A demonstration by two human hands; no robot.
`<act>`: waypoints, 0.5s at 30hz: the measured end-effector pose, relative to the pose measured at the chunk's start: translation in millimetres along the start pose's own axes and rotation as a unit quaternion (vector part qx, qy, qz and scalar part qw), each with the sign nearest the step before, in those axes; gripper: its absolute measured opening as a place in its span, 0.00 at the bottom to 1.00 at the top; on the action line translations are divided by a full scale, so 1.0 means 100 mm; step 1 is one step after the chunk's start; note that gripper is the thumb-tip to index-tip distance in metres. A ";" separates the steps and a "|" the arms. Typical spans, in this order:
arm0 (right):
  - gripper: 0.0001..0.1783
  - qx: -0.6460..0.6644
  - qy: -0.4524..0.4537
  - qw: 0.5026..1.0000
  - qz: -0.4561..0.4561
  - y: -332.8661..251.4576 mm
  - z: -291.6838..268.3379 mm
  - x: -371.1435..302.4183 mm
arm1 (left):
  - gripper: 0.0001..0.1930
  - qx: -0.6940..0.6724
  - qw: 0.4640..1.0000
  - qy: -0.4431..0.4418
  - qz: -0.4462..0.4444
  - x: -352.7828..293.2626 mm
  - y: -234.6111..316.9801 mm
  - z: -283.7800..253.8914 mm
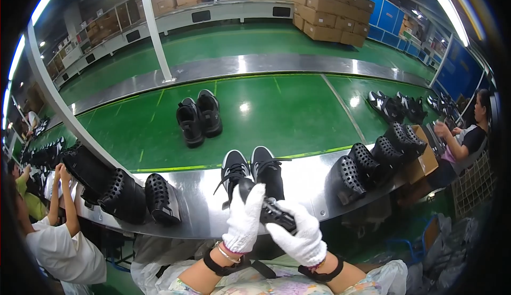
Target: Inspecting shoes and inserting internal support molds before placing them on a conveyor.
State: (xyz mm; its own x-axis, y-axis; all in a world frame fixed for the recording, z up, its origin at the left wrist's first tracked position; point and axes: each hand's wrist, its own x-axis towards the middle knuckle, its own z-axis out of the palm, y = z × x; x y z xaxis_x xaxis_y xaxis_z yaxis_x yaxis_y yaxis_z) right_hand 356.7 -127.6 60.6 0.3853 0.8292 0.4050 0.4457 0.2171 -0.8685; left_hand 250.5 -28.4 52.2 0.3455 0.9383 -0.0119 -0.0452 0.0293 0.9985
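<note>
Both my hands wear white knitted gloves and meet just in front of the metal ledge. My right hand (301, 232) is closed on a black slotted shoe insert (278, 218). My left hand (245, 218) grips the same dark piece from the other side, its fingers pointing up; part of the piece is hidden behind the gloves. Right beyond my hands a pair of black lace-up sneakers with pale toe edges stands on the ledge, the left shoe (234, 166) and the right shoe (264, 163), toes away from me. My hands partly cover their heels.
Perforated black shoe inserts stand at left (161, 199) and right (351, 178) on the metal ledge (308, 188). Another black pair (198, 117) sits on the green belt (287, 114). A cardboard box (423, 156) and a seated person (471, 135) are at right; another person (66, 247) works at left.
</note>
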 end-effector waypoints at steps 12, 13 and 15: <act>0.19 -0.298 -0.081 0.951 -0.020 0.73 0.03 0.67 | 0.26 0.440 0.872 -0.193 0.097 1.08 -0.19 0.14; 0.18 -0.324 -0.083 0.942 0.017 0.83 0.12 0.68 | 0.26 0.448 0.867 -0.200 0.084 1.10 -0.24 0.15; 0.16 -0.395 -0.054 0.917 -0.021 0.95 0.24 0.65 | 0.24 0.429 0.871 -0.183 0.156 1.12 -0.33 0.12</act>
State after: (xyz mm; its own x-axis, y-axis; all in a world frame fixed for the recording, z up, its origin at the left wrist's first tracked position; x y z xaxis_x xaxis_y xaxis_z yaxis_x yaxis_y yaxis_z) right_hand 405.1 -41.2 -2.9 0.2917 0.8840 0.3653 0.9210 -0.1565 -0.3567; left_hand 301.9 71.7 18.2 0.7240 0.6778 0.1279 0.4722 -0.6222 0.6245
